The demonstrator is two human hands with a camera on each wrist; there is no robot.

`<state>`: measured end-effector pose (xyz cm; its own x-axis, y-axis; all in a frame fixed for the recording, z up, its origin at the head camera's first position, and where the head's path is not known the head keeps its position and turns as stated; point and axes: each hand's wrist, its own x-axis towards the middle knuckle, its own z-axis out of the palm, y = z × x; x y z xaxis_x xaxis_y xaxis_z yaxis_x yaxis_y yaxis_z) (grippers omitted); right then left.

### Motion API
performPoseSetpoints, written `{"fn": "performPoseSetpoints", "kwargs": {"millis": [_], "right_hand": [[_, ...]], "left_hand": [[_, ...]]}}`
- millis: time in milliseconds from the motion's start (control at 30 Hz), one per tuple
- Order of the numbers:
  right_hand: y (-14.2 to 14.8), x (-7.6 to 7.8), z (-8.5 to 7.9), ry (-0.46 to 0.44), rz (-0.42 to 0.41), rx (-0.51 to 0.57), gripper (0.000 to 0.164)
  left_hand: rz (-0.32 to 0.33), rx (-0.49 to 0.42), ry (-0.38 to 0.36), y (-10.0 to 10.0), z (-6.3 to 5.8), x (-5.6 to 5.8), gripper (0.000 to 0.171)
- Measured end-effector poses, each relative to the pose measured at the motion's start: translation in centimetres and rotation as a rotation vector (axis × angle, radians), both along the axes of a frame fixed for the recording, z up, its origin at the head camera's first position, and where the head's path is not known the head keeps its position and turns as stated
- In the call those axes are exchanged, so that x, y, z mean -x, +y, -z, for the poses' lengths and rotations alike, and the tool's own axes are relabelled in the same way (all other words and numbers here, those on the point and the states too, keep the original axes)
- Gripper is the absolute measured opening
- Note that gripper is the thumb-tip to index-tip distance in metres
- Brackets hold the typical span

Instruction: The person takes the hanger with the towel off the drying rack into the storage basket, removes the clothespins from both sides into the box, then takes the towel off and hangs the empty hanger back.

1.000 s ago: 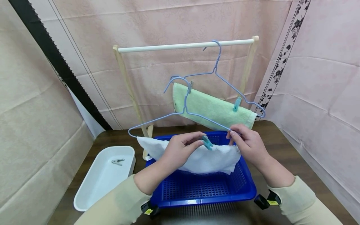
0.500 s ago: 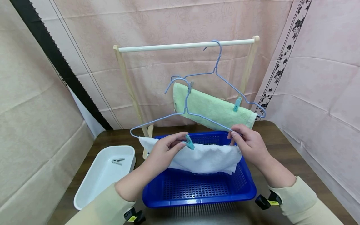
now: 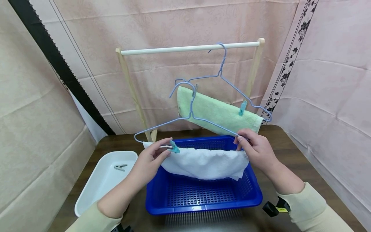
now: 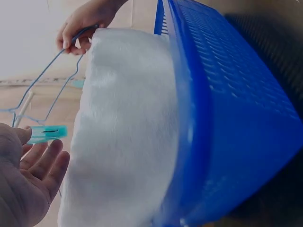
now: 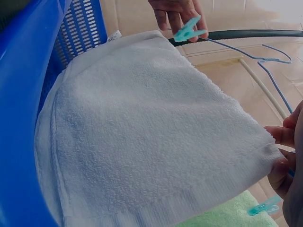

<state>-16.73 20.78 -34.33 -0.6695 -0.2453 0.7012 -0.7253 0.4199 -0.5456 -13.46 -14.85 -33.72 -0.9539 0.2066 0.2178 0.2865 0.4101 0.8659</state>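
Observation:
My left hand (image 3: pixel 149 164) pinches a teal clothespin (image 3: pixel 174 147) between thumb and fingertips, in front of the left end of a white towel (image 3: pixel 203 165). The towel hangs along the bottom of a blue wire hanger (image 3: pixel 191 111), its lower part inside the blue basket (image 3: pixel 203 208). At the hanger's right corner, my right hand (image 3: pixel 256 149) grips the wire together with the towel's end. In the right wrist view the clothespin (image 5: pixel 189 29) is by the far towel corner. The left wrist view shows the clothespin (image 4: pixel 47 134) beside the towel's upper edge.
Behind, a second blue hanger (image 3: pixel 221 72) hangs from the rack's white bar (image 3: pixel 174 49). It bears a green towel (image 3: pixel 214 111) with a teal clothespin (image 3: pixel 242 108) and a grey one. A white tray (image 3: pixel 101 180) at left holds a grey clothespin (image 3: pixel 120 167).
My left hand has moved left along the white towel with the teal clothespin, from near its middle to its left end. The right hand keeps its grip on the hanger corner.

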Motion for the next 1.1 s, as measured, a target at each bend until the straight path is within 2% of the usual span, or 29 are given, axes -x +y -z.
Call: {"fn": "performPoseSetpoints", "kwargs": {"millis": [333, 533, 733, 1100], "right_hand": [[0.2, -0.1, -0.1, -0.001, 0.0, -0.004, 0.017], [0.2, 0.0, 0.0, 0.005, -0.009, 0.001, 0.02], [0.2, 0.0, 0.0, 0.015, -0.012, 0.006, 0.021], [0.1, 0.0, 0.1, 0.026, -0.017, 0.015, 0.021]], "left_hand": [[-0.056, 0.097, 0.028, -2.7, 0.9, -0.8, 0.042], [-0.129, 0.167, 0.051, -4.3, 1.1, -1.5, 0.042], [-0.184, 0.228, 0.104, -6.0, 1.6, -1.6, 0.043], [-0.283, 0.438, 0.191, -9.0, 2.1, -2.0, 0.044]]}}
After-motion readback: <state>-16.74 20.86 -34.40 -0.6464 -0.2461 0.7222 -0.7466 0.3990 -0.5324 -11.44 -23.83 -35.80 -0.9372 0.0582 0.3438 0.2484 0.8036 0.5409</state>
